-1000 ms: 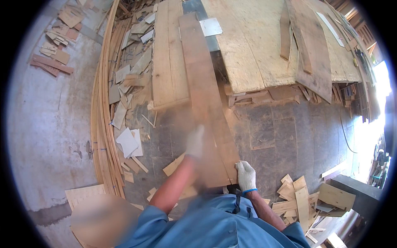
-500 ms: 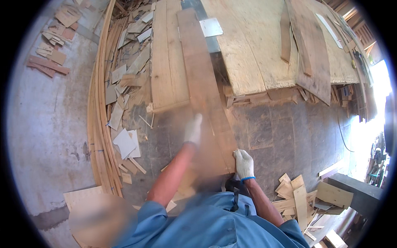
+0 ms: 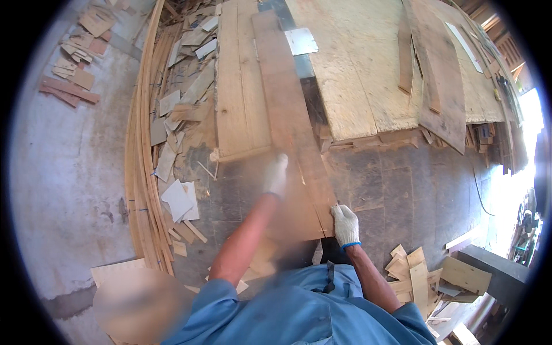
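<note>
A long reddish-brown plank (image 3: 287,109) runs from my waist up toward the workbench. My left hand (image 3: 276,175), in a white glove, lies on the plank's left edge partway along and is blurred. At the plank's near right corner, my gloved right hand (image 3: 346,225) grips the edge. Wider pale boards (image 3: 238,92) lie just left of the plank.
A large plywood sheet (image 3: 356,69) covers the bench, with a dark board (image 3: 437,75) on top. Long thin strips (image 3: 141,172) curve along the left. Offcuts (image 3: 178,103) litter the floor at left, and more scraps (image 3: 422,276) pile at lower right.
The plank has slid forward, away from me. My left hand has shifted up along its left edge while the right hand stays on the near corner.
</note>
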`<state>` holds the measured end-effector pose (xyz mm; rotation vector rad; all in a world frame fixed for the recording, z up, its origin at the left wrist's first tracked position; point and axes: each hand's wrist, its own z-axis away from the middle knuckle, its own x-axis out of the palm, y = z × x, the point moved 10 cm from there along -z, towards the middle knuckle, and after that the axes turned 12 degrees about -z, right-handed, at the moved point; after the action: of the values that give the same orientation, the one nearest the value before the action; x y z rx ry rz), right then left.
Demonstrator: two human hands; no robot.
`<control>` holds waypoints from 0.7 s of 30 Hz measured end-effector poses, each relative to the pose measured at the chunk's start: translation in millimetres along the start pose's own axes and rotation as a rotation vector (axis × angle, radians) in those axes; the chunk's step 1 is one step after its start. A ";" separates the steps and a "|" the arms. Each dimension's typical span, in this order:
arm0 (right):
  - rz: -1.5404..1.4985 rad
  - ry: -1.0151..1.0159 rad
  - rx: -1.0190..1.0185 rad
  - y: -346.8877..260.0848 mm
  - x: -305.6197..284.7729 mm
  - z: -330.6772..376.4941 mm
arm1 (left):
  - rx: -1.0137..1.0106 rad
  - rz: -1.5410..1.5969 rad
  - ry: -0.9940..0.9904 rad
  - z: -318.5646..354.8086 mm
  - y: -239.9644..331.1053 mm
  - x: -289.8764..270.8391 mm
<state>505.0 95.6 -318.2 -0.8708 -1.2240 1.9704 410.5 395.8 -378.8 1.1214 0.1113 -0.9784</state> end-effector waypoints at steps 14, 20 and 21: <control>-0.001 -0.072 0.016 8.1 7.7 -23.7 | -0.055 0.101 -0.024 -9.1 10.3 -3.1; -0.025 -0.064 0.009 -12.1 18.4 -47.1 | -0.104 0.145 -0.127 -41.2 17.1 -1.5; 0.002 -0.060 -0.012 -13.3 19.7 -51.8 | -0.074 0.136 -0.140 -49.1 20.9 -2.0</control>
<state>537.9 141.2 -327.6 -0.8242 -1.2701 2.0065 442.7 437.8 -386.4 0.9768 -0.0406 -0.9207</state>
